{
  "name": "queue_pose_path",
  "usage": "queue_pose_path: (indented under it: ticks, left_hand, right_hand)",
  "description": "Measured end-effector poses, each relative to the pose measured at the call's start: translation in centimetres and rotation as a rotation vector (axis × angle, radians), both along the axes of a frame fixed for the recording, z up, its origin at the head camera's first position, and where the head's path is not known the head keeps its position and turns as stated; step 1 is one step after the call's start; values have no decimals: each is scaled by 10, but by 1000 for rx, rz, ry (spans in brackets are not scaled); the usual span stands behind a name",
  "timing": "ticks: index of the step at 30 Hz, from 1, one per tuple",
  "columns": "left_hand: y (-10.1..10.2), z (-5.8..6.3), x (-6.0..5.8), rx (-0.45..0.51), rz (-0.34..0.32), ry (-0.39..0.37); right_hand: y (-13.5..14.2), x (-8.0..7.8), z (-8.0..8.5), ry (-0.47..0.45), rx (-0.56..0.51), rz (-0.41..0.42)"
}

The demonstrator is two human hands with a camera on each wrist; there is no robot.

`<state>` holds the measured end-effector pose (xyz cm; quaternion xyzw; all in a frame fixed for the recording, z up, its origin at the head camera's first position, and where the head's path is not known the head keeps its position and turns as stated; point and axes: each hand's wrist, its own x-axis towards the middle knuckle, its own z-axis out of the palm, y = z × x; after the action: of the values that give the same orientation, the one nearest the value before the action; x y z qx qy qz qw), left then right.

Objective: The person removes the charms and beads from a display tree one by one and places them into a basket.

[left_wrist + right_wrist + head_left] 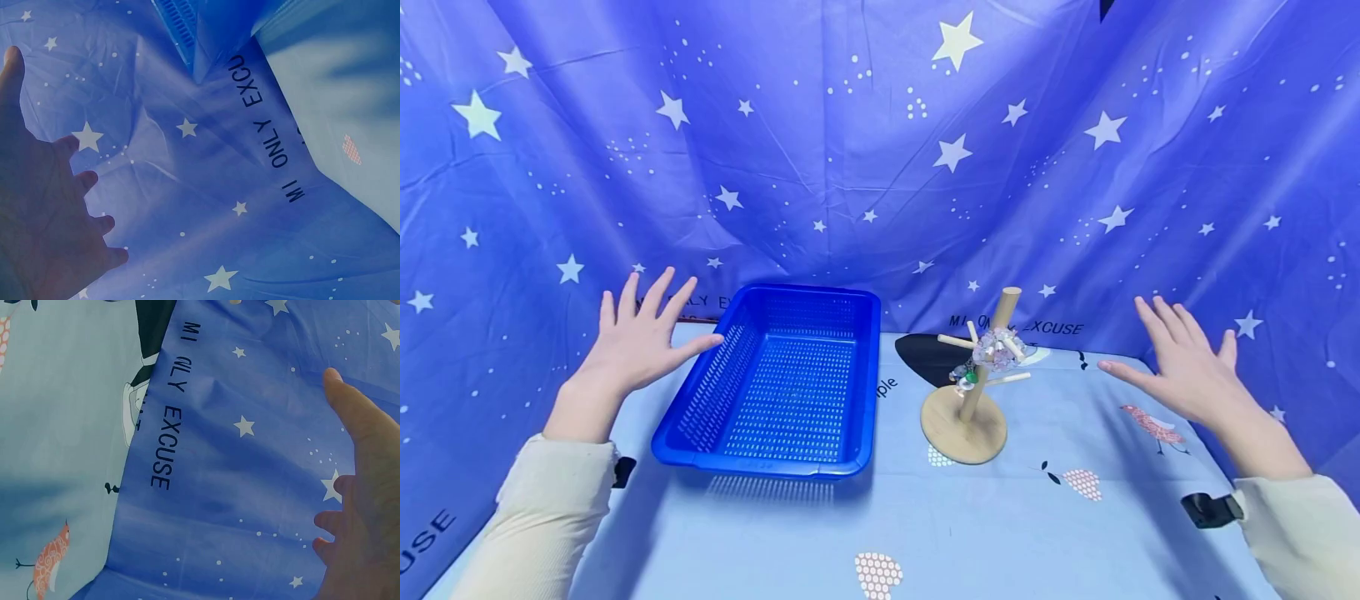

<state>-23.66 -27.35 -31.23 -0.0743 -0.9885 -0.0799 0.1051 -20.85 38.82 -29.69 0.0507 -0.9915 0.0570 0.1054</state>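
My left hand (638, 340) is raised with its fingers spread, holding nothing; its thumb overlaps the left rim of a blue plastic basket (874, 392) in the head view. The basket is rectangular with slotted walls and floor, and nothing lies in it. Right of it stands a wooden peg stand (964, 425) with a round base and short side pegs. Beaded bracelets (997, 350), pale lilac, hang around its upper pegs, and a darker one with a green bead (972, 377) dangles lower. Farther right my right hand (1195, 371) hovers apart from the stand, fingers extended and holding nothing.
A light blue cloth (775, 550) printed with birds and hearts covers the table. Behind it and at both sides hangs a purple-blue curtain (850, 167) with white stars. A black device (1212, 510) sits at the right wrist.
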Motion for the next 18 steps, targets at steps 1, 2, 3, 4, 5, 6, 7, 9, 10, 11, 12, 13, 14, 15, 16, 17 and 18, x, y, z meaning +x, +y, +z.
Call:
queue_pose_path:
  ticks: [1, 2, 3, 4, 5, 6, 7, 9, 10, 11, 12, 13, 14, 15, 16, 17, 18]
  left_hand:
    - [0, 0, 0, -1, 1, 3]
    - [0, 0, 0, -3, 2, 5]
    - [1, -1, 0, -6, 4, 8]
    - [1, -1, 0, -8, 5, 10]
    - [1, -1, 0, -10, 5, 10]
    - [2, -1, 0, -10, 4, 12]
    - [2, -2, 0, -11, 3, 14]
    - [3, -2, 1, -8, 0, 16]
    - [3, -2, 1, -5, -3, 18]
    - [3, -2, 1, -2, -5, 21]
    - [4, -2, 2, 1, -8, 23]
    - [4, -2, 2, 3, -9, 23]
    - [5, -2, 2, 3, -9, 23]
    - [6, -2, 2, 4, -10, 23]
    - [6, -2, 2, 4, -11, 24]
    - [7, -2, 3, 4, -13, 25]
    - [8, -2, 3, 3, -14, 27]
  right_hand:
    - [0, 0, -1, -1, -2, -2]
    - [0, 0, -1, -2, -8, -3]
    - [-1, 0, -2, -3, -15, -4]
    - [-1, 0, -3, -5, -22, -3]
    - [-1, 0, -4, -7, -28, -3]
    - [-1, -1, -4, -8, -32, -4]
    - [-1, -1, -5, -9, -39, -3]
    - [-1, -1, -7, -11, -49, 1]
    - [-1, -2, -7, -12, -53, 3]
    - [-1, -2, -8, -11, -56, 4]
    - [-1, -2, -9, -9, -61, 5]
    - [-2, -2, -10, -7, -68, 9]
    - [-2, -3, -10, -6, -73, 11]
    - [-2, -3, -11, -4, -78, 13]
    - [-2, -3, -12, -1, -85, 14]
    - [-3, -3, -13, 2, -90, 18]
    - [-3, -3, -15, 4, -97, 22]
